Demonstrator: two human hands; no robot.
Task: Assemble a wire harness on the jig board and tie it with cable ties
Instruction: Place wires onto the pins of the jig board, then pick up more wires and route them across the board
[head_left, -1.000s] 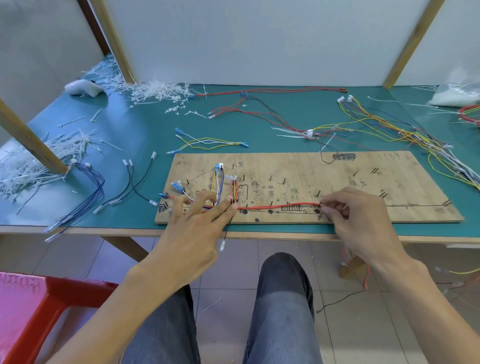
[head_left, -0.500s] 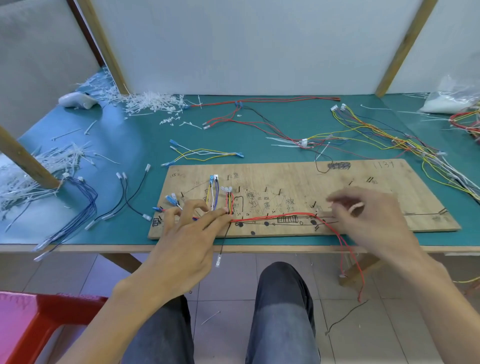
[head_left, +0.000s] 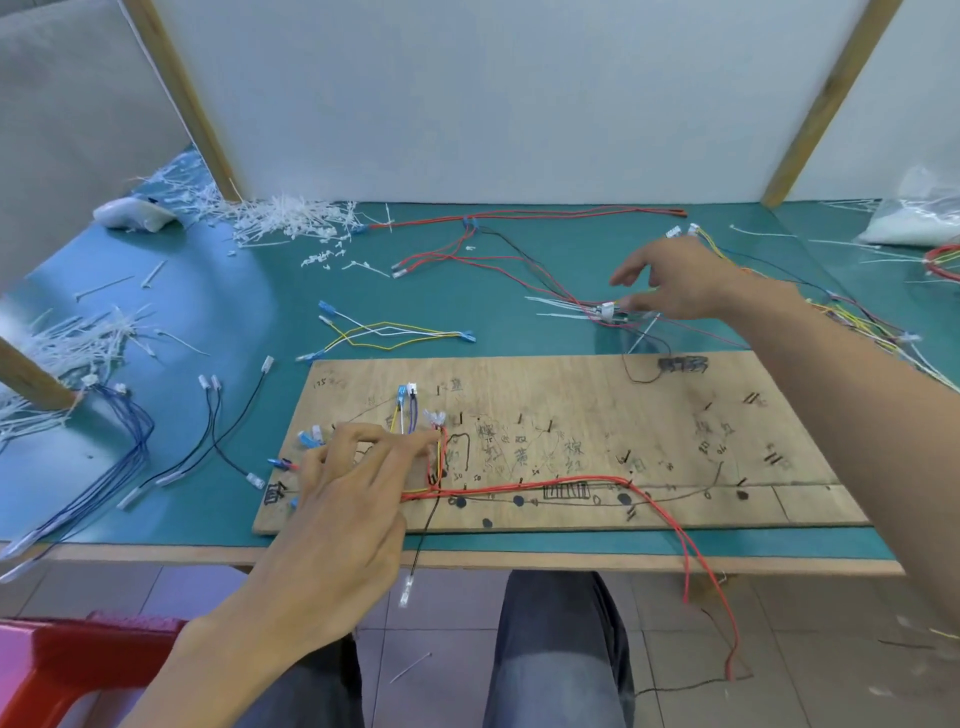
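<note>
A wooden jig board (head_left: 675, 415) lies on the green mat near the table's front edge. Red wires (head_left: 530, 487) run along its lower part and hang off the front edge towards the floor. My left hand (head_left: 353, 478) presses flat on the wires at the board's left end, beside short wires with blue and white connectors (head_left: 407, 395). My right hand (head_left: 670, 283) hovers beyond the board with fingers spread, just over a white connector (head_left: 607, 310) and loose white cable ties (head_left: 558, 306). It holds nothing.
Piles of white cable ties (head_left: 280, 223) lie at the back left and the left edge. Loose wire sets lie on the mat: yellow and white (head_left: 384, 332), black (head_left: 218, 431), blue (head_left: 130, 441), multicoloured (head_left: 872, 322) at right. A red stool (head_left: 47, 670) stands at lower left.
My right hand let go of the red wires at the board's front and moved up to the connector and ties behind the board. The red wires now droop off the edge. The left hand stayed.
</note>
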